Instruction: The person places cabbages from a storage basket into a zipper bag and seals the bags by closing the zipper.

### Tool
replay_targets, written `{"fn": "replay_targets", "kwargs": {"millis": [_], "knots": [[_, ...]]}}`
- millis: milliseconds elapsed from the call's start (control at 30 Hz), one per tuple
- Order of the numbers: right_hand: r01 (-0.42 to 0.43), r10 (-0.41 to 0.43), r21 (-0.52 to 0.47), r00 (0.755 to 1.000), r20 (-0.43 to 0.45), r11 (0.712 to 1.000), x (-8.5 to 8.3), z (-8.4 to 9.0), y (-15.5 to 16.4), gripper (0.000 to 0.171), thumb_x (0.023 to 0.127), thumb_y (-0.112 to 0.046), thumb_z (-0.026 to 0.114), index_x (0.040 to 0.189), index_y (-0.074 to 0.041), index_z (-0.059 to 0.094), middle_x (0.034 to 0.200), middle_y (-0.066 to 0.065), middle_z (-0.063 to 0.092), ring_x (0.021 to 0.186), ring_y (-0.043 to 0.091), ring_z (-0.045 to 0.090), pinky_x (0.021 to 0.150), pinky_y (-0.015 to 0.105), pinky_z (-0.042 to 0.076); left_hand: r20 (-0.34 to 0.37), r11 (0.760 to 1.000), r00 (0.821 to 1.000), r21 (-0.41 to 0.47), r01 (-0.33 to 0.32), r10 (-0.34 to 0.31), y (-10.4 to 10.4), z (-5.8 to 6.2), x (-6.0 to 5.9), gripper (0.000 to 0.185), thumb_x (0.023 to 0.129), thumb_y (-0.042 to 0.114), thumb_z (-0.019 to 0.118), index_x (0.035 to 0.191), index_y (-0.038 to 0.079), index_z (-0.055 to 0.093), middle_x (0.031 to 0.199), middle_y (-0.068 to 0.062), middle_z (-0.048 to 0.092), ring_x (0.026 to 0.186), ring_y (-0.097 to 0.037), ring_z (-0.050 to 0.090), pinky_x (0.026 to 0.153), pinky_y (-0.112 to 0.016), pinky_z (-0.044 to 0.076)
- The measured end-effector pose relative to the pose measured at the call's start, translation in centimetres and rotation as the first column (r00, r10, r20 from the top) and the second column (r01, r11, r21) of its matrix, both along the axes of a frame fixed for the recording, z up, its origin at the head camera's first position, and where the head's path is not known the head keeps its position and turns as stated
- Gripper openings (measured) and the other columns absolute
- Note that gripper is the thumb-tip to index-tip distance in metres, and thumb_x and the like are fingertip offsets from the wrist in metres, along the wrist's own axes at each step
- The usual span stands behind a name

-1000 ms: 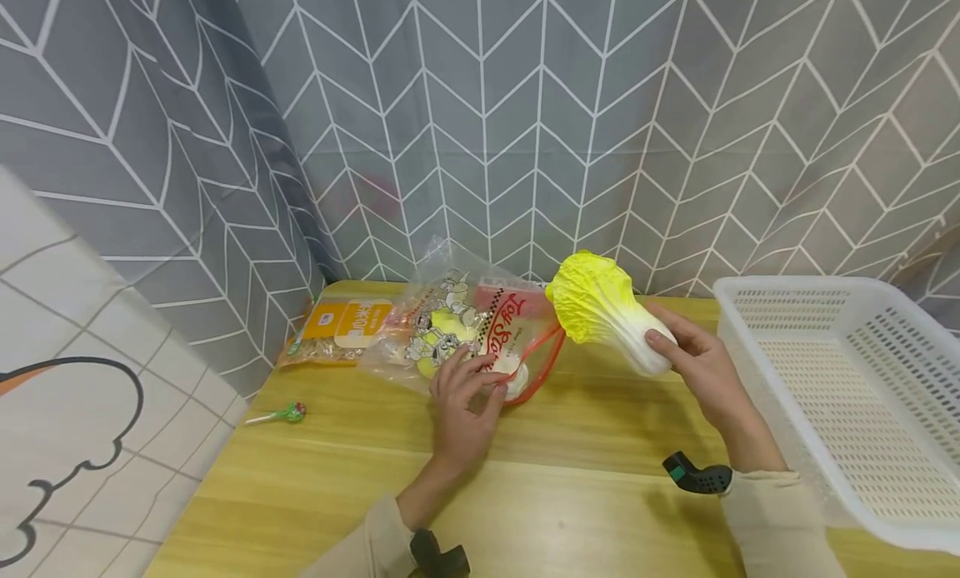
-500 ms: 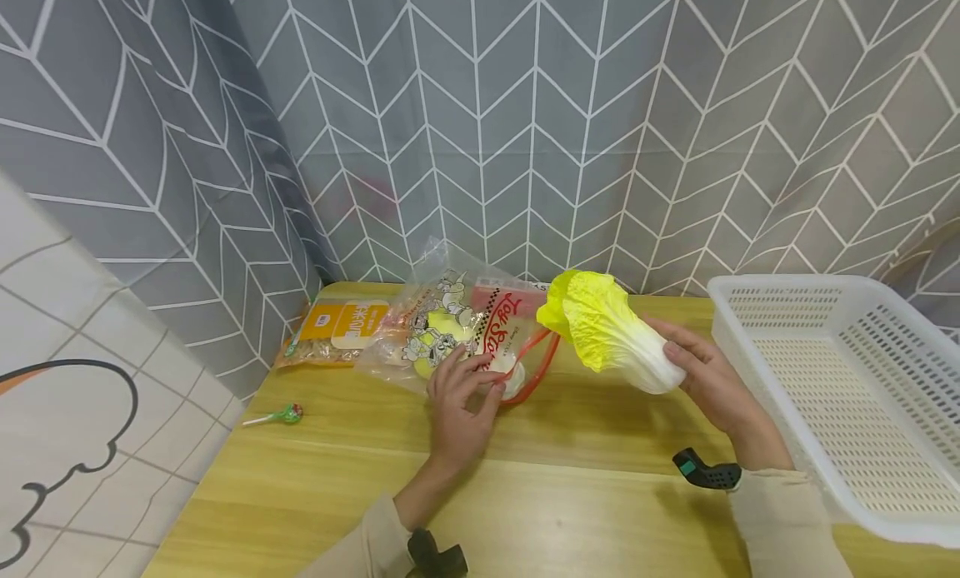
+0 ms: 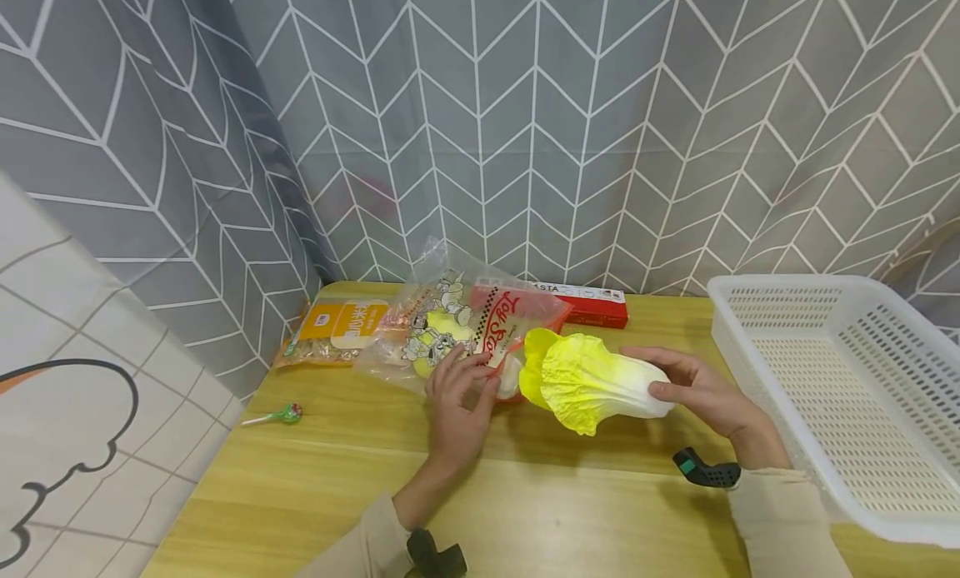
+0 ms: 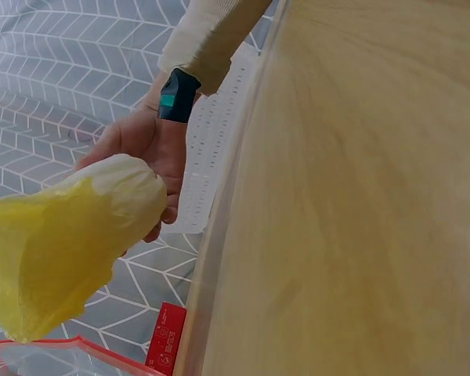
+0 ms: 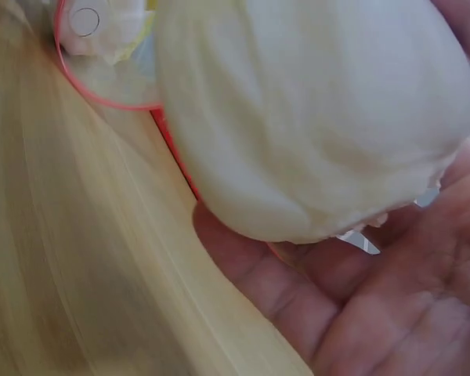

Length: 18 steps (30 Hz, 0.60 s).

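A wooden table (image 3: pixel 570 511) stands against a grey curtain (image 3: pixel 525 120) printed with white chevron lines. A large white perforated basket (image 3: pixel 840 395) sits at the table's right edge, tilted toward the person. Near the middle lies a clear zip bag (image 3: pixel 457 328) with a red rim and cartoon print, its mouth facing right, with pale yellow-and-white items inside. The person's left hand (image 3: pixel 456 399) rests on the bag at its opening, fingers curled and pinching the rim. Just to the right, the right hand (image 3: pixel 693 391) grips a toy napa cabbage (image 3: pixel 592 382) by its white stem end — fingers and thumb wrapped round it, the stem lying in the palm in the right wrist view. The cabbage is held lying nearly flat, just above the table, its yellow leafy tip pointing left and right beside the bag's mouth. Behind the bag lies a flat red box (image 3: pixel 592 305) against the curtain. To the bag's left lies an orange snack packet (image 3: pixel 337 328), and nearer the left table edge a small green lollipop (image 3: pixel 281 413)
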State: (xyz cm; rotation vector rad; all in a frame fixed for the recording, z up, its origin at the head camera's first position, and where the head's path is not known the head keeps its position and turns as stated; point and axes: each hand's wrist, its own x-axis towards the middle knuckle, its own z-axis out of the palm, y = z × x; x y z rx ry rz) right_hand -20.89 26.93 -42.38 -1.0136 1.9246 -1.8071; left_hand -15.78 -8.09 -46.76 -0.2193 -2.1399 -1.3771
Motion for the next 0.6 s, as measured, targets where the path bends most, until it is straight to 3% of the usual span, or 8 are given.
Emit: {"fn": "replay_targets", "kwargs": {"millis": [133,233,400,600], "knots": [[-0.033,0.033,0.02,0.999,0.004,0.999,0.0,0.0,0.0,0.05,0.1,0.007,0.051,0.149,0.0,0.046,0.146,-0.007,0.059,0.11,0.006,0.064,0.082,0.022,0.057,-0.014,1.0,1.0,0.007,0.001,-0.001,0.0,0.1,0.0,0.01,0.096,0.025,0.07,0.1,0.018,0.075,0.128,0.005,0.071,0.146,-0.023,0.041,0.121,-0.058,0.016],[-0.009,0.008,0.056,1.0,0.013,0.998,0.1,0.1,-0.2,0.05,0.099,0.008,0.051,0.149,0.001,0.046,0.142,-0.009,0.062,0.106,0.005,0.066,0.081,0.022,0.057,-0.033,1.0,0.999,0.009,0.0,0.0,0.0,0.0,0.0,0.009,0.096,0.023,0.07,0.1,0.017,0.075,0.128,0.003,0.071,0.146,-0.025,0.042,0.121,-0.059,0.017],[0.147,-0.147,0.119,0.989,-0.009,0.982,0.3,0.2,-1.0,0.05,0.099,0.003,0.057,0.148,0.002,0.046,0.135,-0.014,0.065,0.101,0.004,0.064,0.081,0.021,0.057,-0.051,1.0,0.999,0.0,0.005,-0.005,0.0,-0.2,0.0,0.011,0.096,0.024,0.069,0.101,0.016,0.075,0.128,0.003,0.072,0.146,-0.025,0.043,0.122,-0.058,0.018],[0.287,-0.286,0.073,0.958,-0.025,0.955,0.1,0.0,-2.2,0.051,0.098,0.001,0.061,0.147,0.0,0.049,0.134,-0.014,0.065,0.101,0.005,0.063,0.08,0.02,0.056,-0.046,1.0,0.999,-0.005,0.025,-0.025,0.0,-0.2,0.0,0.012,0.098,0.024,0.068,0.102,0.016,0.076,0.129,0.004,0.071,0.149,-0.021,0.041,0.125,-0.055,0.015]]}}
